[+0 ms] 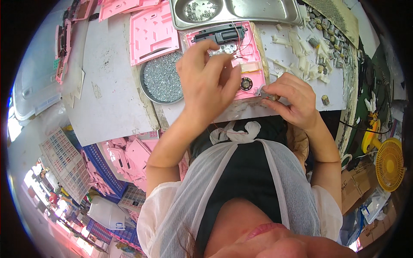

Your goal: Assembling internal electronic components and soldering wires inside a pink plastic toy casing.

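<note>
A pink plastic casing (254, 47) lies on the table in front of me, with a black module (223, 34), thin red wires and a round black part (246, 84) in it. Over its left side hovers my left hand (208, 81), fingers bent and apart; nothing shows between them, though the hand covers part of the casing. At the casing's near right corner, my right hand (294, 101) pinches what looks like a small grey metal motor (270, 95) between thumb and fingers. A pale piece shows at its left end.
Left of the casing stands a round bowl of small screws (161, 79), below pink panels (152, 32). A steel tray (262, 13) sits behind. White plastic parts (297, 47) and small motors lie at right. A yellow fan (389, 165) stands far right.
</note>
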